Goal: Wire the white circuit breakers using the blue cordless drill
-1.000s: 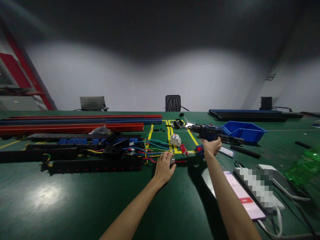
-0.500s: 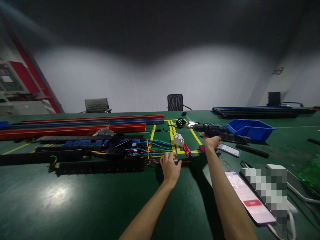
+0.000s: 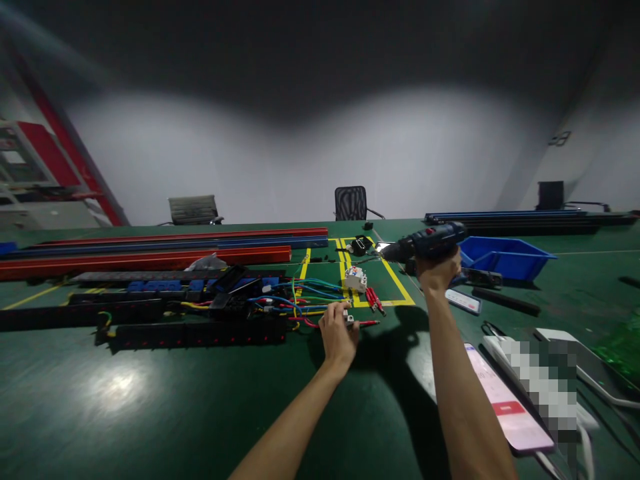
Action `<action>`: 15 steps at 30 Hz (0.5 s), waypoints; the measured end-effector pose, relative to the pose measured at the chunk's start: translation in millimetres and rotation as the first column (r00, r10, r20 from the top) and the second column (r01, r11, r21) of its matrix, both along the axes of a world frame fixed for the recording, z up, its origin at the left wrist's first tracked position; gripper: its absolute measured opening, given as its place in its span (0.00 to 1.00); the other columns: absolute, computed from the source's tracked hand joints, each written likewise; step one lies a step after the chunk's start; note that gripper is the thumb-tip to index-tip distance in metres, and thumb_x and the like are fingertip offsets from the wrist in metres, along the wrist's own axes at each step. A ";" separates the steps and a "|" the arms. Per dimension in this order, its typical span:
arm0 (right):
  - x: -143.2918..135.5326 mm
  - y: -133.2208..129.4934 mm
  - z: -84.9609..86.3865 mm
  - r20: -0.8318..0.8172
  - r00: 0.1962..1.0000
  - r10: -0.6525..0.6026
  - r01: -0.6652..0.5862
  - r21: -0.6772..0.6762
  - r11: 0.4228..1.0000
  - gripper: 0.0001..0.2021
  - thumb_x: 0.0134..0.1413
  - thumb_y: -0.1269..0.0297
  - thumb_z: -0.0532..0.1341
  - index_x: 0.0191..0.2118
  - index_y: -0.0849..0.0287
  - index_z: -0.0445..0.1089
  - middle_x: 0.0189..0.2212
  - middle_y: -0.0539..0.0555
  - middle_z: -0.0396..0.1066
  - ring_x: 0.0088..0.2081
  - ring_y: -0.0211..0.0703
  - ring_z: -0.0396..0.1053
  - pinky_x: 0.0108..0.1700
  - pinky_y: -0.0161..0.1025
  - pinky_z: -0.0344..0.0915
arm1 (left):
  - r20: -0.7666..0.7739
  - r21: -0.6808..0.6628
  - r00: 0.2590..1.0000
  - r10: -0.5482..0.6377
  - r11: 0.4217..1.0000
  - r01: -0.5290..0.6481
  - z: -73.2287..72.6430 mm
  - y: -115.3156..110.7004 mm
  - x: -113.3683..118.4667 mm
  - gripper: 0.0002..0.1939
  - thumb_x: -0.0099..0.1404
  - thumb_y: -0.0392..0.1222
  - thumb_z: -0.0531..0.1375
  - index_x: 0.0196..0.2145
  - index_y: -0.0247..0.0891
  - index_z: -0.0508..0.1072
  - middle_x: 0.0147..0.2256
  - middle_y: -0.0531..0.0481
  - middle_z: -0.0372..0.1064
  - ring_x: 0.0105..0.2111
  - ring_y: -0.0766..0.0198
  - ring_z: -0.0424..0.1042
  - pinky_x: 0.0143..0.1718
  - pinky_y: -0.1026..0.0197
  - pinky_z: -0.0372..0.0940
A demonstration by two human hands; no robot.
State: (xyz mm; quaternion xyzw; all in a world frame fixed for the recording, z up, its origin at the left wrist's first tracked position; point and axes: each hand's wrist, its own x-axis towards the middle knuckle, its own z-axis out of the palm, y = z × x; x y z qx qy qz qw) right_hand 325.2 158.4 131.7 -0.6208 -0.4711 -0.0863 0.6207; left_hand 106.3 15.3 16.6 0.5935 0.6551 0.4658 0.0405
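My right hand (image 3: 440,268) is wrapped round the grip of a dark blue cordless drill (image 3: 425,243), held above the table with its chuck pointing left. Near the table's middle, my left hand (image 3: 338,332) closes on a small white block (image 3: 349,319), mostly hidden by the fingers. A red wire (image 3: 369,323) sticks out to the right of that hand. Just beyond it stands a white circuit breaker (image 3: 355,279), with several red-sleeved pieces (image 3: 375,300) lying beside it. Coloured wires (image 3: 315,288) run from the black strips on the left towards these parts.
Black socket strips (image 3: 200,333) and red and blue rails (image 3: 240,255) lie on the left. At right are a blue bin (image 3: 505,257), a black bar (image 3: 505,301), a phone (image 3: 505,400) and a white device (image 3: 520,373). Yellow tape (image 3: 400,280) marks the green table.
My right hand has lifted the drill off its side and turned it upright, slightly to the right. My left hand has closed further round the white block, staying in nearly the same place.
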 end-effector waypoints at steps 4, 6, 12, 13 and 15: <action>6.3 -21.8 33.9 0.164 0.986 -0.022 -0.019 0.242 0.970 0.28 0.42 0.46 0.63 0.47 0.58 0.62 0.43 0.62 0.68 0.48 0.61 0.65 0.51 0.58 0.60 | 0.031 0.002 0.999 0.032 0.999 -0.032 0.5 -0.1 -1.6 0.27 0.58 0.37 0.67 0.53 0.45 0.65 0.52 0.47 0.63 0.53 0.54 0.65 0.53 0.54 0.61; 7.7 -37.7 49.3 0.243 0.969 -0.046 -0.046 0.361 0.932 0.26 0.42 0.45 0.62 0.44 0.58 0.63 0.40 0.61 0.68 0.47 0.61 0.65 0.51 0.58 0.58 | 0.037 -0.014 0.999 0.035 0.999 -0.035 0.5 0.4 -2.2 0.27 0.58 0.38 0.67 0.53 0.45 0.65 0.52 0.47 0.62 0.53 0.54 0.65 0.53 0.54 0.61; -5.1 -78.4 79.1 0.518 0.853 -0.067 -0.190 0.427 0.884 0.26 0.52 0.49 0.57 0.54 0.58 0.62 0.50 0.62 0.67 0.59 0.60 0.61 0.64 0.63 0.41 | 0.020 -0.031 0.999 0.043 0.999 -0.043 -1.5 2.9 -3.6 0.24 0.57 0.39 0.68 0.51 0.45 0.67 0.49 0.48 0.63 0.52 0.54 0.65 0.54 0.53 0.61; -8.9 -80.9 80.4 0.540 0.838 -0.082 -0.183 0.419 0.889 0.24 0.53 0.51 0.56 0.54 0.57 0.62 0.51 0.62 0.67 0.60 0.60 0.59 0.64 0.64 0.39 | 0.018 -0.032 0.999 0.043 0.999 -0.043 -1.8 3.3 -3.8 0.24 0.57 0.39 0.67 0.51 0.45 0.67 0.49 0.48 0.63 0.52 0.54 0.65 0.54 0.53 0.61; -16.2 -82.1 79.7 0.571 0.815 -0.102 -0.166 0.399 0.902 0.22 0.55 0.55 0.55 0.54 0.56 0.63 0.52 0.61 0.67 0.63 0.60 0.57 0.65 0.66 0.37 | 0.012 -0.035 0.999 0.041 0.999 -0.041 -2.2 3.6 -4.1 0.23 0.57 0.39 0.67 0.50 0.45 0.68 0.48 0.48 0.63 0.52 0.54 0.65 0.54 0.53 0.61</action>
